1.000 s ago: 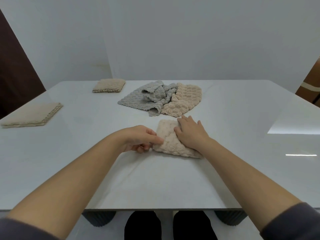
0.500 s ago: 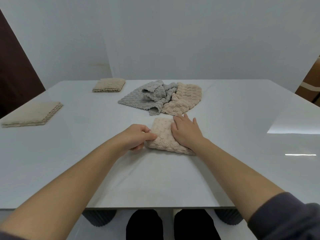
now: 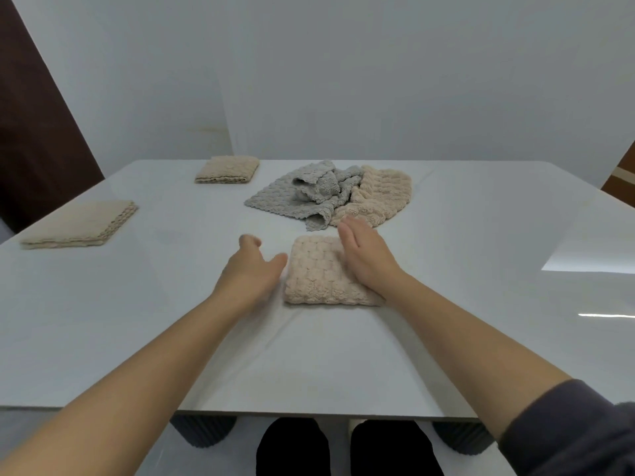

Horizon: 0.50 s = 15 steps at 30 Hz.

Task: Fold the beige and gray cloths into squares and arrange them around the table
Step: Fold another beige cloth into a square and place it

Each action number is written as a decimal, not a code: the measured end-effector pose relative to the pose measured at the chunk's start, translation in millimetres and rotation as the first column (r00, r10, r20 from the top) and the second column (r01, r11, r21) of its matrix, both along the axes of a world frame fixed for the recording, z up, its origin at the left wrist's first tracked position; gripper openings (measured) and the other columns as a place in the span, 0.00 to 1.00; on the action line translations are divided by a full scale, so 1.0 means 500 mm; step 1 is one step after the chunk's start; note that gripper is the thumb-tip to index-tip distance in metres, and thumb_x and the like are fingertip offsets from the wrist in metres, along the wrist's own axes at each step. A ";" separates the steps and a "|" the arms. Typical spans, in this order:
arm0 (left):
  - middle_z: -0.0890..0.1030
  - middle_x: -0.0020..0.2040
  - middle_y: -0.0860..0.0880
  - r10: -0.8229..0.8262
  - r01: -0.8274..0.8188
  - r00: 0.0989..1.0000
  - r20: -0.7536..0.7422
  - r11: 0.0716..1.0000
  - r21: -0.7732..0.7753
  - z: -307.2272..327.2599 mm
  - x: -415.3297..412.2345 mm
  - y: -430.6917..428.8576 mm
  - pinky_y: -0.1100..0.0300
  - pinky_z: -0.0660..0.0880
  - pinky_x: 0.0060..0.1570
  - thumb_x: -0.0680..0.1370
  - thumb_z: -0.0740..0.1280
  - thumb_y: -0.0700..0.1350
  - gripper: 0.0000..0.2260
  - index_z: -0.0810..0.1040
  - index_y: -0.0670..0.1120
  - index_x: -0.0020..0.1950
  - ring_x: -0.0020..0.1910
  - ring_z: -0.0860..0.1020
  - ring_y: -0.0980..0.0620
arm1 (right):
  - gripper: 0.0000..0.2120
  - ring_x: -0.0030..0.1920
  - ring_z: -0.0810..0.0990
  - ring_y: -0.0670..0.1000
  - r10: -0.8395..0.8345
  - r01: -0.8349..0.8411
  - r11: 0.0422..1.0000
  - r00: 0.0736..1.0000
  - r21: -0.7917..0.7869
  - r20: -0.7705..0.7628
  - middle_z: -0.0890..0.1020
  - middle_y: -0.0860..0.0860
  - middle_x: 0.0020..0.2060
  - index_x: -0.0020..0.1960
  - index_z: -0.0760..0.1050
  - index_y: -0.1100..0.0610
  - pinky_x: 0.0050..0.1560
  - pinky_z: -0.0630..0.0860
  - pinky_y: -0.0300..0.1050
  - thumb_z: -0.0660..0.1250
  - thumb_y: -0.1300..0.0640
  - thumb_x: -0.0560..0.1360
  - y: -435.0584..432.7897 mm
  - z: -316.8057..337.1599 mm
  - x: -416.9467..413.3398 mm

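On table (image 3: 446, 338), near-centre: folded beige square (image 3: 319, 276) lying flat. Over its right edge, right hand (image 3: 367, 259) flat, fingers straight, gripping nothing; left hand (image 3: 251, 273) spread, empty, just beside left edge. Judged soft, light, springy; layers may slump. Pinch all layers at opposite edges.

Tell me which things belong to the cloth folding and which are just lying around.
Job: nearest folded beige textured cloth; crumpled gray cloth; loose beige cloth; left folded beige square; far folded beige square.
Around: dark brown wall panel; dark ribbed table legs.
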<state>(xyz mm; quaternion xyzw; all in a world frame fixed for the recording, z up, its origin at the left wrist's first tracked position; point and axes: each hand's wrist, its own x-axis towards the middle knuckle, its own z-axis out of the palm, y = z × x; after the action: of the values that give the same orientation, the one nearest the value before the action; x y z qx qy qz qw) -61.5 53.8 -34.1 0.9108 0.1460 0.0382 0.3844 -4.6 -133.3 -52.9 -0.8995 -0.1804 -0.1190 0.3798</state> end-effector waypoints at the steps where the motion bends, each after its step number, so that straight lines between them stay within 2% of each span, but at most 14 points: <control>1: 0.77 0.58 0.46 -0.040 0.028 0.992 0.121 0.995 0.094 0.004 0.004 -0.009 0.52 0.73 0.53 0.78 0.62 0.53 0.24 0.63 0.46 0.71 0.55 0.77 0.46 | 0.18 0.51 0.72 0.54 -0.026 0.026 0.997 1.000 0.078 0.008 0.77 0.57 0.46 0.48 0.73 0.64 0.56 0.67 0.51 0.50 0.55 0.84 -0.006 0.007 -0.006; 3: 0.72 0.67 0.48 -0.206 0.148 0.942 0.266 0.964 0.222 0.014 0.015 -0.041 0.51 0.68 0.65 0.80 0.59 0.51 0.22 0.64 0.46 0.73 0.66 0.71 0.48 | 0.17 0.41 0.70 0.50 -0.081 0.083 0.981 0.997 0.173 -0.018 0.73 0.55 0.39 0.42 0.69 0.63 0.45 0.65 0.49 0.51 0.55 0.84 -0.023 0.023 -0.019; 4: 0.67 0.72 0.48 -0.308 0.229 0.915 0.262 0.928 0.292 0.017 0.025 -0.062 0.51 0.64 0.69 0.81 0.57 0.51 0.23 0.62 0.45 0.75 0.71 0.65 0.49 | 0.16 0.38 0.67 0.49 -0.113 0.119 0.974 0.993 0.194 -0.039 0.71 0.53 0.36 0.40 0.67 0.60 0.42 0.64 0.48 0.51 0.55 0.83 -0.033 0.030 -0.025; 6: 0.56 0.78 0.47 -0.472 0.382 0.871 0.135 0.824 0.419 0.006 0.050 -0.100 0.50 0.53 0.75 0.83 0.52 0.52 0.25 0.55 0.43 0.78 0.77 0.53 0.50 | 0.14 0.39 0.69 0.50 -0.177 0.199 0.954 0.978 0.225 -0.113 0.72 0.51 0.37 0.42 0.68 0.58 0.41 0.65 0.46 0.52 0.54 0.83 -0.056 0.034 -0.028; 7: 0.49 0.79 0.47 -0.506 0.438 0.861 0.039 0.779 0.449 -0.006 0.062 -0.112 0.49 0.47 0.76 0.83 0.49 0.53 0.26 0.50 0.43 0.79 0.78 0.46 0.51 | 0.14 0.43 0.72 0.51 -0.200 0.239 0.939 0.965 0.248 -0.172 0.74 0.51 0.40 0.44 0.71 0.58 0.44 0.68 0.45 0.53 0.53 0.82 -0.069 0.034 -0.028; 9: 0.42 0.79 0.47 -0.490 0.476 0.865 -0.105 0.738 0.477 -0.038 0.087 -0.116 0.47 0.41 0.75 0.83 0.45 0.56 0.28 0.43 0.44 0.79 0.78 0.40 0.51 | 0.12 0.50 0.77 0.53 -0.213 0.313 0.898 0.924 0.309 -0.318 0.79 0.51 0.47 0.49 0.74 0.56 0.53 0.74 0.50 0.54 0.51 0.81 -0.092 0.028 -0.028; 10: 0.41 0.79 0.47 -0.464 0.467 0.875 -0.135 0.739 0.485 -0.050 0.095 -0.114 0.46 0.41 0.75 0.83 0.45 0.56 0.29 0.43 0.44 0.79 0.78 0.40 0.51 | 0.11 0.49 0.79 0.53 -0.188 0.338 0.875 0.898 0.348 -0.399 0.80 0.52 0.49 0.50 0.74 0.55 0.52 0.76 0.51 0.55 0.51 0.81 -0.102 0.027 -0.033; 13: 0.41 0.79 0.46 -0.433 0.449 0.888 -0.158 0.737 0.506 -0.065 0.104 -0.112 0.45 0.40 0.75 0.83 0.44 0.57 0.29 0.42 0.43 0.79 0.78 0.40 0.50 | 0.10 0.37 0.80 0.53 -0.010 0.364 0.815 0.787 0.450 -0.617 0.80 0.56 0.46 0.56 0.73 0.59 0.38 0.73 0.47 0.58 0.55 0.80 -0.121 0.035 -0.052; 15: 0.40 0.79 0.46 -0.431 0.448 0.888 -0.162 0.729 0.518 -0.063 0.102 -0.115 0.46 0.39 0.75 0.83 0.43 0.57 0.29 0.41 0.44 0.79 0.77 0.39 0.51 | 0.12 0.31 0.78 0.52 0.072 0.345 0.821 0.728 0.455 -0.682 0.80 0.57 0.42 0.58 0.73 0.61 0.31 0.70 0.43 0.58 0.56 0.80 -0.126 0.042 -0.064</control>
<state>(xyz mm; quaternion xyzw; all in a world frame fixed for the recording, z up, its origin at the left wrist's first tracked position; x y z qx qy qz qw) -10.6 -3.5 -65.8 0.9903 -0.0846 -0.0282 0.1070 -36.8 -196.3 -32.0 -0.7415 0.0816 0.1380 0.6516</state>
